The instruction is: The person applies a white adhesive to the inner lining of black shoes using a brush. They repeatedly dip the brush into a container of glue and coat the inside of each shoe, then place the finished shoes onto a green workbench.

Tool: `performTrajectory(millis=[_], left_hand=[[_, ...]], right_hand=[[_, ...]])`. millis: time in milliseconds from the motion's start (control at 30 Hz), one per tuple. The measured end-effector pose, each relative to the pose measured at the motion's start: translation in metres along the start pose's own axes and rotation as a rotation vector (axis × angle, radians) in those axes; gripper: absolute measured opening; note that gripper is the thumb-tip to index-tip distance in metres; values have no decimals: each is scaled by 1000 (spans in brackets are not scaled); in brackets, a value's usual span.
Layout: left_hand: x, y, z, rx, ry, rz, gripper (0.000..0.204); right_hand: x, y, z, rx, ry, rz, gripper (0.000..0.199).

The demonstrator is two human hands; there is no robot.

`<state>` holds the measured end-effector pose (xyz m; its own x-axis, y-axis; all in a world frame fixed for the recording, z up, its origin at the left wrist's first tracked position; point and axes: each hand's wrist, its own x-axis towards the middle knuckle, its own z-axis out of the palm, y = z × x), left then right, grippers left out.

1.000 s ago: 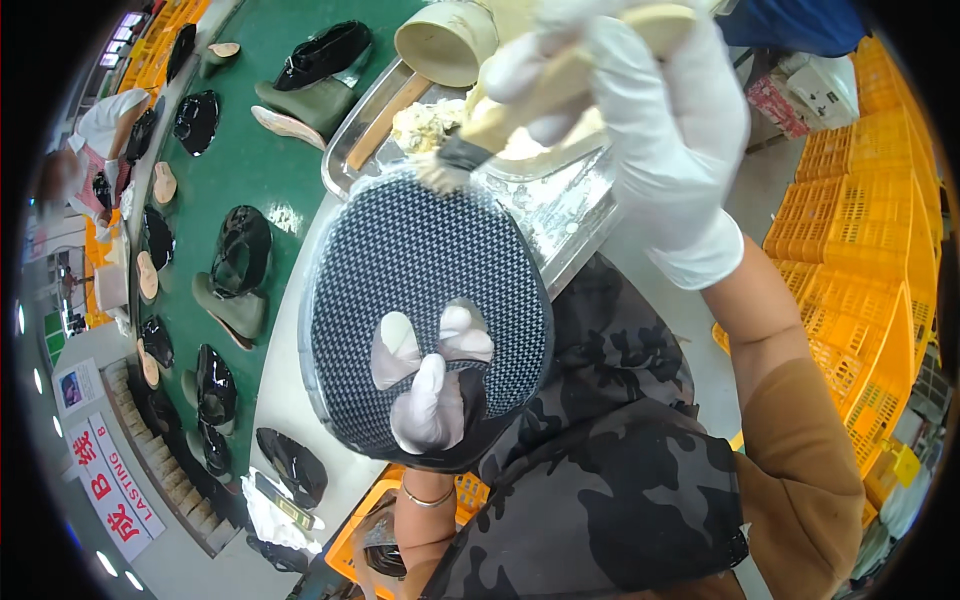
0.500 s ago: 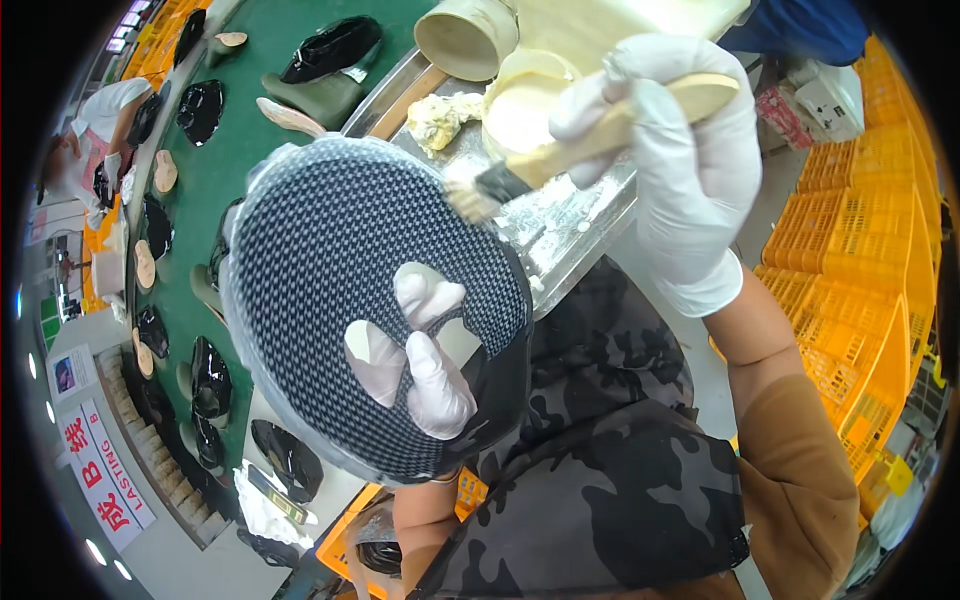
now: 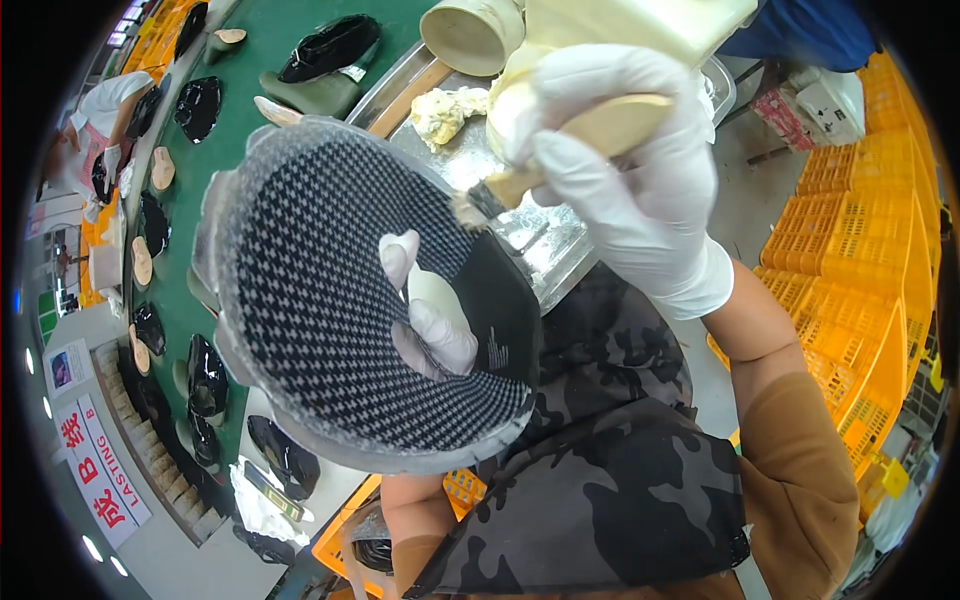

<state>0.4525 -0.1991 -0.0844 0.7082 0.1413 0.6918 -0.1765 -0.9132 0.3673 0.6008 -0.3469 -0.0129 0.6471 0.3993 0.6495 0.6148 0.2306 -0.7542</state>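
My left hand (image 3: pixel 445 338), in a white glove, holds a shoe upper (image 3: pixel 330 260) from beneath. The upper is spread with its black-and-white patterned lining facing up, and a whitish border runs round its outer rim. Thumb and fingertips show through the cut-out in its middle; the rest of that hand is hidden behind it. My right hand (image 3: pixel 640 190), gloved too, grips a flat brush (image 3: pixel 512 187) by its pale wooden handle. The bristles are at the upper's right edge, beside a plain dark patch of lining; whether they touch it I cannot tell.
Beyond the upper stands a metal tray (image 3: pixel 560 255) with a whitish lump (image 3: pixel 445 115) and a cream-coloured cup (image 3: pixel 470 38). Black shoe parts (image 3: pixel 208 375) and pale insoles lie along a green conveyor (image 3: pixel 250 85). Yellow crates (image 3: pixel 830 270) are stacked at right. A co-worker (image 3: pixel 100 125) stands far left.
The upper has turned and tilted in my left hand, its lower edge swinging to the right. My right hand has moved left with the brush, whose bristles have shifted slightly along the upper's edge.
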Motion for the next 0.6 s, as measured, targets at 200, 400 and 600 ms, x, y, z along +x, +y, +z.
performTrajectory(millis=[200, 400, 600], left_hand=[[5, -10, -4, -123, 221, -332, 36], [10, -20, -3, -247, 498, -374, 33], [10, -20, -13, -1, 386, -218, 32]], right_hand=[[-2, -13, -4, 15, -163, 132, 28], [2, -10, 5, 102, -111, -38, 32], [-9, -18, -5, 159, -219, 218, 29]])
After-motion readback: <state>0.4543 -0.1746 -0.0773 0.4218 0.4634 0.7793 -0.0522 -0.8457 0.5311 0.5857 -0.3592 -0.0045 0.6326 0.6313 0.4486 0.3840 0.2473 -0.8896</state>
